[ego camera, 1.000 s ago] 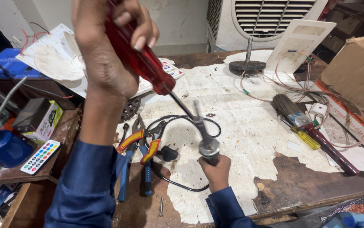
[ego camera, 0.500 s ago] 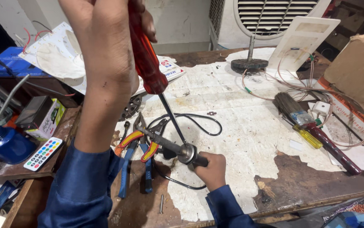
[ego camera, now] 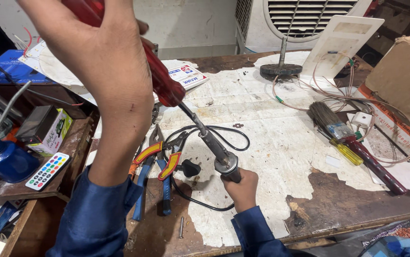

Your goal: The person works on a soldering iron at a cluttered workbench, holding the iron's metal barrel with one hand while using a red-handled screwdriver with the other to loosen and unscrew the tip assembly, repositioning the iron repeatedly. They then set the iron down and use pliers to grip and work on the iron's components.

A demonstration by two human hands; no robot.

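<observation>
Screwdriver driven into a soldering iron held over the bench.

The left hand was closed around the red screwdriver, raised high; its shaft slanted down into the metal barrel of the soldering iron. The right hand gripped the iron's handle, fist shut, just above the bench, beside the pliers and black cord.

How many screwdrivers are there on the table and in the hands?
2: a big red-handled screwdriver held in the left hand, and a yellow-handled screwdriver lying on the workbench beside the paintbrush. Others may be hidden behind the arm.
</observation>
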